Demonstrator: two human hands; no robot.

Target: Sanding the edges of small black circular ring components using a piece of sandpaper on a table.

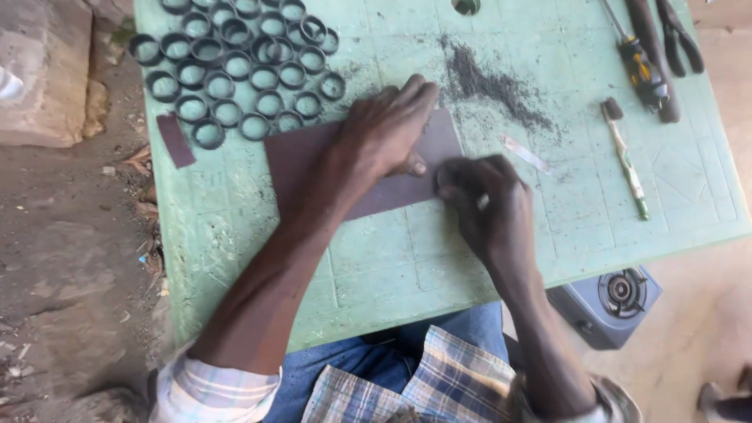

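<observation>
A brown sheet of sandpaper (301,157) lies flat on the pale green table (392,258). My left hand (388,129) presses down on the sheet with fingers spread flat. At the sheet's right edge, my right hand (486,204) is closed, its fingertips pinching a small dark ring that is mostly hidden. Several dark rings (235,70) lie grouped at the table's far left.
A pile of dark filings (493,82) lies beyond my hands. A toothbrush (625,157), a screwdriver (638,66), pliers (677,35) and a thin metal strip (525,153) sit at the right. A sandpaper scrap (174,139) is at the left edge. A small gas stove (607,301) stands below the table.
</observation>
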